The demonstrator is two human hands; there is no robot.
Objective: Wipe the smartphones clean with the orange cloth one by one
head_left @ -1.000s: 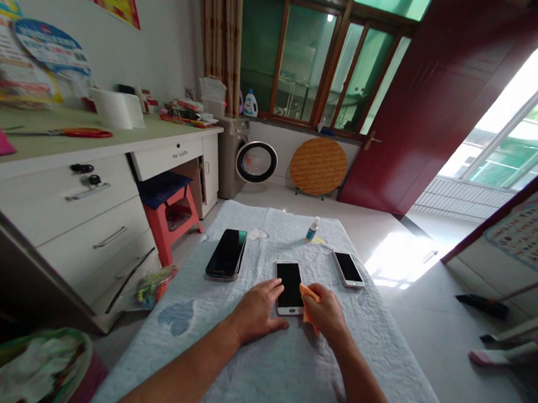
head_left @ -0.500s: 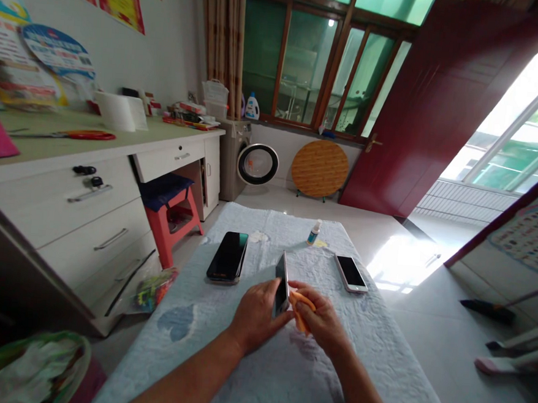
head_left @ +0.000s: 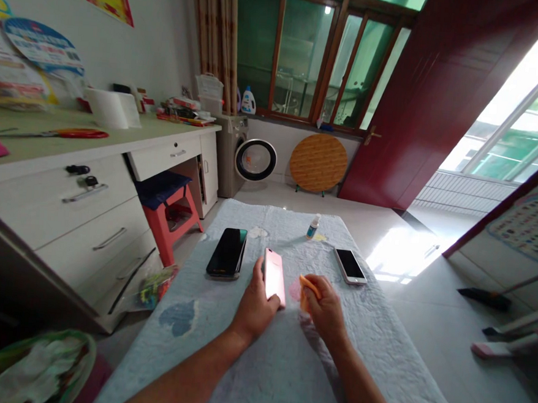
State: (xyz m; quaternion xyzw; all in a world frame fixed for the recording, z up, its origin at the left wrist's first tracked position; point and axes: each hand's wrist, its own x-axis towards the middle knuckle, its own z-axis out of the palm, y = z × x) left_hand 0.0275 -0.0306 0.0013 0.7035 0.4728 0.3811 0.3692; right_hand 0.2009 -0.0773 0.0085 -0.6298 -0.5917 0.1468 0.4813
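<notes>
At mid-frame a pink phone is held back-up, low over the cloth-covered counter, the fingers of the left hand clamped on its long edges. It is judged light, stiff, slick and breakable at the glass; the edges are best gripped. The fingers of the right hand are closed on a soft orange cloth. In the small spray bottle the contents cannot be told; crumpled white waste is seen in the green bin at lower left

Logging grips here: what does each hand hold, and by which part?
The left hand holds the pink phone, back up, by its left edge and near end. The right hand pinches an orange cloth in its fingers.
</notes>
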